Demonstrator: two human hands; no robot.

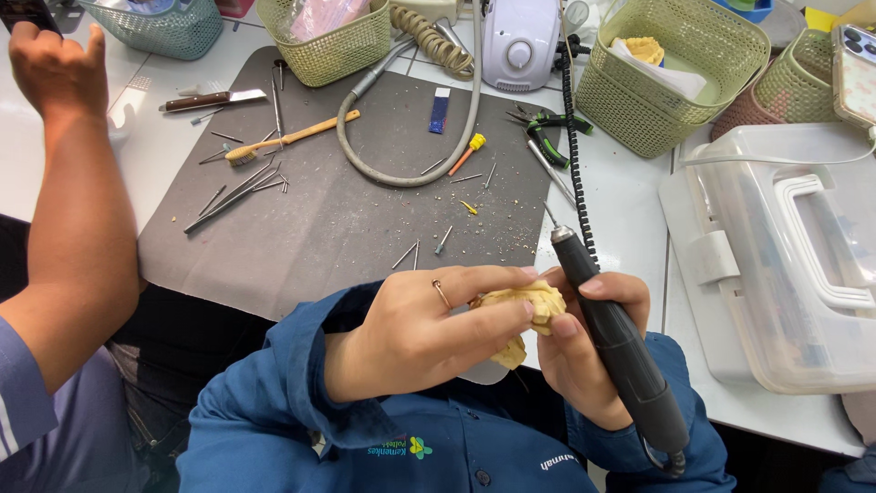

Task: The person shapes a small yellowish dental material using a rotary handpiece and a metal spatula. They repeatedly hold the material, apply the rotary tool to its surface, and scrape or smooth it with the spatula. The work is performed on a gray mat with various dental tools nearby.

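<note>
A co-worker's bare arm point(78, 210) is reaching up at far left, beside the grey mat point(301, 228). The left hand point(415, 333) is gripping a yellow dental cast point(525, 315) at centre. The right hand point(584, 351) is touching the cast, fingers closed around a dark rotary handpiece point(616, 342).

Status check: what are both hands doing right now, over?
Left hand grips yellow dental cast. Right hand holds black handpiece, bur up, off the cast. Another person's arm at left, apart.
</note>
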